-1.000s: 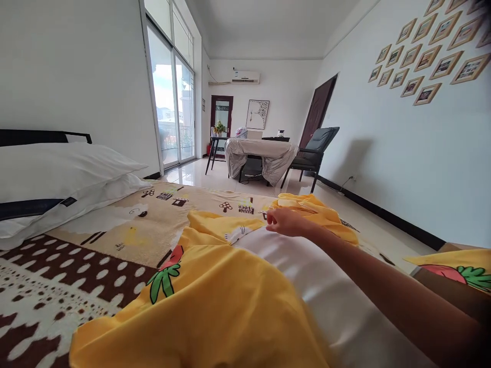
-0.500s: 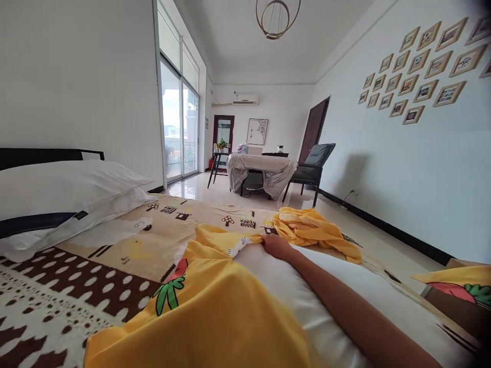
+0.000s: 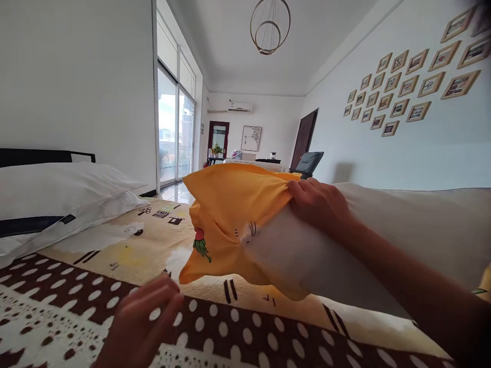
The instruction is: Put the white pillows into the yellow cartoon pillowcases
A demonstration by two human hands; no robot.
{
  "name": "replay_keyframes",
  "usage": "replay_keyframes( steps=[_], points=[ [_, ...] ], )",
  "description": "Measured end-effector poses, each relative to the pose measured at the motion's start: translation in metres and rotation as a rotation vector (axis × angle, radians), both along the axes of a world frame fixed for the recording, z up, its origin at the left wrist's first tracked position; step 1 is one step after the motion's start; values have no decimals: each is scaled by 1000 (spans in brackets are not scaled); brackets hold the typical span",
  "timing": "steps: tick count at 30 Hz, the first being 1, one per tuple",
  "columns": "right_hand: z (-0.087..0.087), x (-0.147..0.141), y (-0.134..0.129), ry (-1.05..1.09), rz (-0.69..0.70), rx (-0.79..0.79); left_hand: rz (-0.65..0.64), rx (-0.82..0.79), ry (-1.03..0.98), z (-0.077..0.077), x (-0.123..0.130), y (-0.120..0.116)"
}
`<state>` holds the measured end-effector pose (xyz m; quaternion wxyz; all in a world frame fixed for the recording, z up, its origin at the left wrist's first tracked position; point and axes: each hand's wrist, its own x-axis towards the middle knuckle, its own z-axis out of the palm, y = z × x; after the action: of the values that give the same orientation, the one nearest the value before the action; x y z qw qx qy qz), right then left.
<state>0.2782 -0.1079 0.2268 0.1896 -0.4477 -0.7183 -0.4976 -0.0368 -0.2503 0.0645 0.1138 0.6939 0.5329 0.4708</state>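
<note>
A yellow pillowcase with whisker marks and a red-and-green print covers the far left end of a long white pillow. My right hand is closed on the pillowcase's open edge, pinching it against the pillow's upper side. The pillow is raised at an angle over the bed, its right end running out of view. At the lower left, my left hand is above the patterned blanket, just short of the pillowcase's lower corner. Its fingers look bent, but blur hides how far they close.
White pillows lie at the bed's left by a black headboard. Beyond the bed are a black chair, a sliding glass door and an air conditioner. Framed pictures hang on the right wall.
The white pillow and the pillowcase end have been lifted and swung up. My right hand has moved up and right, still gripping the pillowcase edge. My left hand has come into view.
</note>
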Motion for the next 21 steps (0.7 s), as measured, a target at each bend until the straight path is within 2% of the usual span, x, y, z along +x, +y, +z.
replay_keyframes(
  steps=[2, 3, 5, 8, 11, 13, 17, 21],
  points=[
    [-11, 7, -9, -44, 85, 90, 170, 264, -135, 25, -7, 45],
    [-20, 11, -12, -62, 137, 120, 215, 308, -229, 35, -9, 68],
    [-43, 18, -16, -109, 239, 139, 175, 297, -420, 46, -9, 111],
    [-76, 29, -21, -179, 346, 102, -45, 169, -503, 47, -2, 150],
    [-90, 41, -24, -117, 412, 70, -308, 89, -312, 45, 8, 159],
    [-88, 48, -25, -70, 465, 25, -368, 113, -161, 44, 12, 156],
    [-77, 45, -27, -122, 485, -90, -225, 208, -4, 32, 15, 152],
    [-82, 12, -34, -188, 272, -103, -79, 294, 33, 15, 17, 156]
  ],
)
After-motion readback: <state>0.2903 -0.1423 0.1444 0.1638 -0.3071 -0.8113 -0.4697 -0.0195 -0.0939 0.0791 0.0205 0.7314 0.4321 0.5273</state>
